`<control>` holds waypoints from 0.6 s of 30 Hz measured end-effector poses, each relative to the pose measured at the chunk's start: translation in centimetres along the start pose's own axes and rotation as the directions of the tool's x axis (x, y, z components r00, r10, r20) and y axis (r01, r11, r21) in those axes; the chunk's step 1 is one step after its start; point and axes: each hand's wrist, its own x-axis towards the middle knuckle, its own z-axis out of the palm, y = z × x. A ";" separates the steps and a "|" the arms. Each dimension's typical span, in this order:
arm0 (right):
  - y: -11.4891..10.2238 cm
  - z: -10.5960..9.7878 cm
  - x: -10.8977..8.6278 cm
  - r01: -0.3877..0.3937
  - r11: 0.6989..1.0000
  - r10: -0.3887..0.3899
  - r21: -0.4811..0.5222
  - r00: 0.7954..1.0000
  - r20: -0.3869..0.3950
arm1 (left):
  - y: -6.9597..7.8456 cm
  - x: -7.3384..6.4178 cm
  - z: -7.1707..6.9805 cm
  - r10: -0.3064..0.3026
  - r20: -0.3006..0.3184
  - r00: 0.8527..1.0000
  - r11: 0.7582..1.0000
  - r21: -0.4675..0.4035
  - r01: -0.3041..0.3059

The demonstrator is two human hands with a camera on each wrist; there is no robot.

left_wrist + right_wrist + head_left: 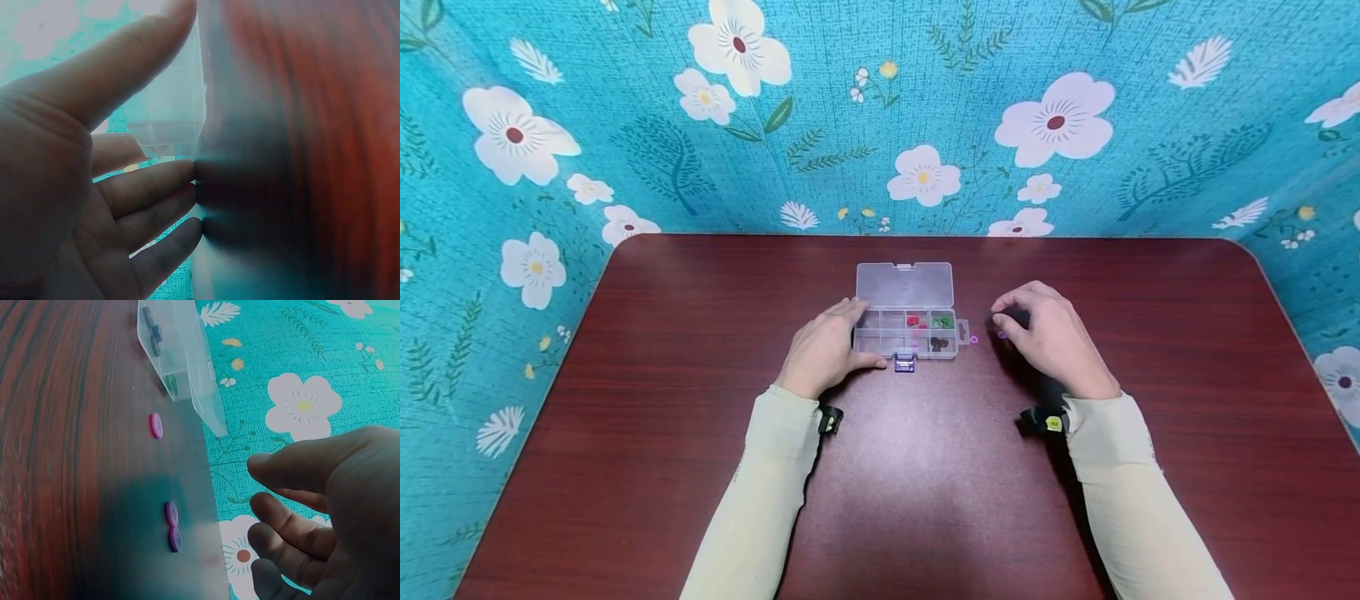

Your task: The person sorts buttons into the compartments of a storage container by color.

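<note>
A clear plastic compartment box (892,342) sits on the table with its lid (904,285) open toward the back. My left hand (826,346) grips the box's left end, thumb along the front and fingers at the far side. Red buttons (913,321), green buttons (942,322) and dark brown buttons (938,343) lie in separate compartments on the right. Over the table right of the box, my right hand (1048,337) hovers with loosely bent fingers, holding nothing. Below it are two purple buttons (172,515) touching each other; a pink button (156,425) lies nearer the box.
The dark red wooden table (685,467) has rounded far corners. Behind it hangs a turquoise flowered cloth (850,117). A small blue-marked latch (905,363) sticks out from the box's front, and a hanging tab (962,332) from its right end.
</note>
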 end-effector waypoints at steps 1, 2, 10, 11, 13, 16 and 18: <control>0.1 0.0 0.0 0.000 1.000 0.000 -0.001 1.000 0.003 | 0.0 0.0 0.0 -0.001 0.002 1.000 1.000 -0.001 0.001; 0.2 -0.1 -0.1 0.001 1.000 -0.001 -0.004 1.000 0.007 | 0.1 0.0 0.0 -0.001 0.003 1.000 1.000 -0.002 0.001; 0.8 -0.5 -0.2 -0.035 0.999 0.034 0.000 0.997 0.072 | 0.1 0.0 -0.2 -0.001 0.006 1.000 1.000 -0.003 0.001; 1.0 -0.6 -0.3 -0.042 0.999 0.042 0.001 0.996 0.078 | 0.1 -0.1 -0.2 -0.001 0.007 1.000 1.000 -0.003 0.001; 1.3 -0.6 -0.4 -0.051 0.999 0.051 -0.001 0.995 0.083 | 0.1 0.0 -0.2 -0.001 0.010 1.000 1.000 -0.002 0.001; 1.6 -0.6 -0.5 -0.062 0.998 0.062 -0.008 0.994 0.088 | 0.1 -0.1 -0.2 0.000 0.012 1.000 1.000 -0.005 0.000; 1.7 -0.6 -0.6 -0.067 0.998 0.067 -0.010 0.993 0.094 | 0.1 -0.1 -0.2 0.000 0.010 1.000 1.000 -0.009 0.000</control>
